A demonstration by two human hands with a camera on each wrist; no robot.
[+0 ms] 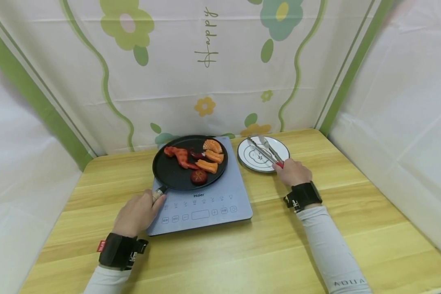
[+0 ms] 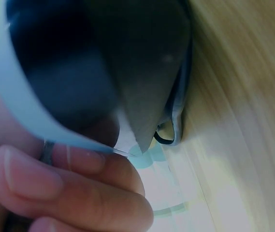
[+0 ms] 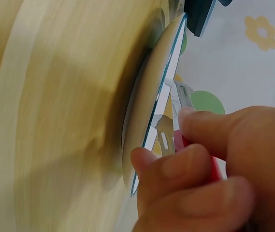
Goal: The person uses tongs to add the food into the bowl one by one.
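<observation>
My left hand grips the handle of a black frying pan that sits on the induction cooker. In the pan lie a reddish chicken wing, several orange salmon-like pieces, a dark red round slice and a small dark red piece. On the right, my right hand holds metal tongs by their red handle. The tongs' two arms are spread over a white plate with a dark rim. In the right wrist view, curled fingers surround the red handle.
The pale blue induction cooker has a touch panel along its front. Beneath everything is a wood-grain table. A white flowered cloth hangs behind, and white cloth walls stand at both sides.
</observation>
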